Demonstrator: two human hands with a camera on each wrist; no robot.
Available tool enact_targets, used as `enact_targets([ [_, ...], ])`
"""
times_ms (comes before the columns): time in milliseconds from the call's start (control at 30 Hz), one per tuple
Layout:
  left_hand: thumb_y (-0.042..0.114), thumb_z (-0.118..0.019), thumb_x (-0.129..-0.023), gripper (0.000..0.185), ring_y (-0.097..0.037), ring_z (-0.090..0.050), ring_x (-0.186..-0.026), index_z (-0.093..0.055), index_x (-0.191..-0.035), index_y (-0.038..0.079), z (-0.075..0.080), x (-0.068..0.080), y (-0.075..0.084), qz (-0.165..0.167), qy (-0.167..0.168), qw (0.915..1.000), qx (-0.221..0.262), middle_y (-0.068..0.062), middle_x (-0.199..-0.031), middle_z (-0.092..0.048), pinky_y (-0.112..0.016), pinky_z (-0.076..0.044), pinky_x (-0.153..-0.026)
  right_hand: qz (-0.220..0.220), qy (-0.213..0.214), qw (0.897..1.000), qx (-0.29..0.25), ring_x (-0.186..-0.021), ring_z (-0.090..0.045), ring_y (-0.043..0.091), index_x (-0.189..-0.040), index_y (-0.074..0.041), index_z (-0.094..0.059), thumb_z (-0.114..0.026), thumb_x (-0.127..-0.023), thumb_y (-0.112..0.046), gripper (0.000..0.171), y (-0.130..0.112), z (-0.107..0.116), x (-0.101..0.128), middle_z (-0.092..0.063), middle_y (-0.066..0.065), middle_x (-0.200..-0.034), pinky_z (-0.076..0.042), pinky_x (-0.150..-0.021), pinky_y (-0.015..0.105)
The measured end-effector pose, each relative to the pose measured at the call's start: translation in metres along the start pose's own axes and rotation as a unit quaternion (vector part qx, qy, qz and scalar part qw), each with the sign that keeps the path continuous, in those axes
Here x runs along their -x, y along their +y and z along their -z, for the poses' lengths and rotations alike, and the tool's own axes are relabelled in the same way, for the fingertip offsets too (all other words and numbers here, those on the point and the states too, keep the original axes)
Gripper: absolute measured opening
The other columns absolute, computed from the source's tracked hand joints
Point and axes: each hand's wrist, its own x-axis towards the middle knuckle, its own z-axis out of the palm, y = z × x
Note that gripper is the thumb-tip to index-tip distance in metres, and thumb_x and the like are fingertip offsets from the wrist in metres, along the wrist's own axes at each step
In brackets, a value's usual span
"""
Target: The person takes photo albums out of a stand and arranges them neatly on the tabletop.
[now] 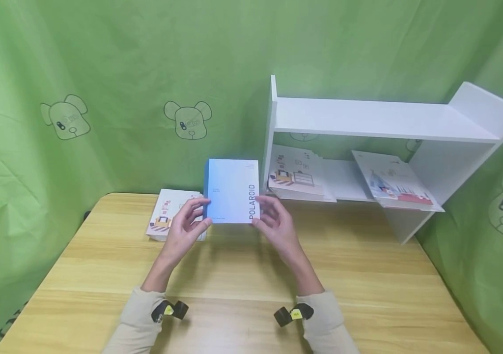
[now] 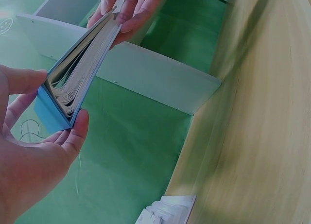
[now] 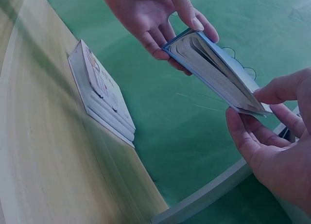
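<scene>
Wooden desk (image 1: 242, 275) in front of a green cloth backdrop (image 1: 145, 73), with a white shelf (image 1: 379, 120) on the right holding two booklets. A small stack of booklets (image 1: 167, 219) lies flat at the back left of the desk.

The main thing is the light blue book (image 1: 232, 191), held upright in the air above the desk, cover facing the person, "POLAROID" running up its right side. Left hand (image 1: 187, 223) pinches the spine edge, right hand (image 1: 275, 221) pinches the open edge, fingers curled round on both.

Looks like a thin softcover: light, bendy, pages fanning loose in the wrist views, so I'd say hold it by the spine or squeeze both covers. The glossy-looking cover could be a bit slick.
</scene>
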Motion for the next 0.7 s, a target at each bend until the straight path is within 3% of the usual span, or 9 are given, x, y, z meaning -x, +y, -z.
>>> enact_targets([
  [300, -0.002, -0.067, -0.095, 0.047, -0.036, -0.053, -0.13, -0.052, -0.14, 0.002, 0.0004, -0.0006, -0.0032, 0.009, 0.001, 1.0, -0.004, -0.014, -0.147, -0.051, -0.03, -0.051, -0.106, -0.016, -0.004, 1.0, -0.009, -0.121, -0.061, 0.037, -0.142, -0.005, -0.052, -0.066, -0.089, 0.011, 0.057, 0.0018, 0.0001, 0.0004, -0.054, 0.015, -0.144, -0.058, -0.097, 0.035],
  [533, 0.002, -0.067, -0.096, 0.046, -0.035, -0.051, -0.133, -0.053, -0.14, 0.004, 0.0006, -0.0008, -0.0051, 0.018, 0.002, 0.9997, -0.015, -0.013, -0.148, -0.051, -0.041, -0.047, -0.111, -0.026, 0.003, 1.0, 0.0, -0.124, -0.06, 0.035, -0.142, -0.006, -0.052, -0.067, -0.09, 0.01, 0.057, 0.005, -0.001, -0.0003, -0.054, 0.014, -0.145, -0.056, -0.099, 0.033],
  [700, 0.003, -0.067, -0.097, 0.045, -0.034, -0.052, -0.132, -0.052, -0.14, 0.005, 0.0006, -0.0004, -0.0078, 0.027, 0.001, 0.9995, -0.016, -0.012, -0.148, -0.051, -0.036, -0.048, -0.11, -0.033, 0.004, 0.999, 0.004, -0.124, -0.059, 0.034, -0.142, -0.008, -0.053, -0.068, -0.09, 0.009, 0.057, 0.0083, -0.0011, -0.0003, -0.054, 0.013, -0.144, -0.056, -0.1, 0.032],
])
